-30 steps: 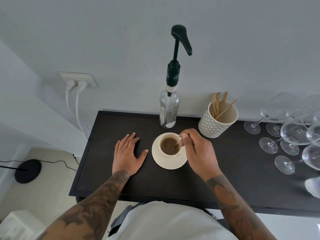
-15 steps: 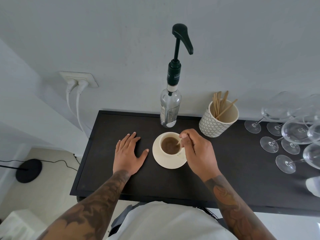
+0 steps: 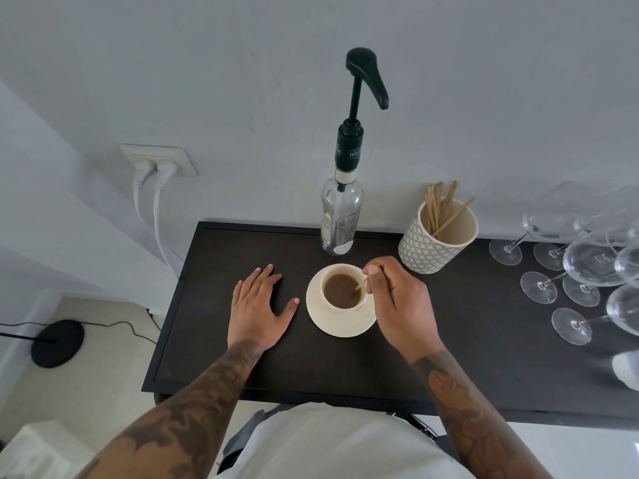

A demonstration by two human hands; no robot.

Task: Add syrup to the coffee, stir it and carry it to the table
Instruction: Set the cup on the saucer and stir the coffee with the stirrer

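A cream cup of brown coffee (image 3: 341, 291) stands on a cream saucer (image 3: 340, 327) in the middle of the dark counter (image 3: 345, 368). My right hand (image 3: 397, 305) sits just right of the cup, pinching a thin wooden stir stick (image 3: 361, 283) whose tip dips into the coffee. My left hand (image 3: 257, 305) lies flat on the counter left of the saucer, fingers spread, holding nothing. Behind the cup stands a clear glass syrup bottle (image 3: 342, 216) with a dark green pump, its spout pointing right.
A patterned cup of wooden stir sticks (image 3: 437, 238) stands right of the bottle. Several wine glasses (image 3: 584, 257) lie tipped at the counter's right end. A wall socket with two white plugs (image 3: 157, 160) is at the left; floor and a black lamp base (image 3: 57, 344) lie below.
My right hand has shifted the stick slightly within the coffee, from the cup's near-right rim area, stirring. My left hand and the cup stay put.
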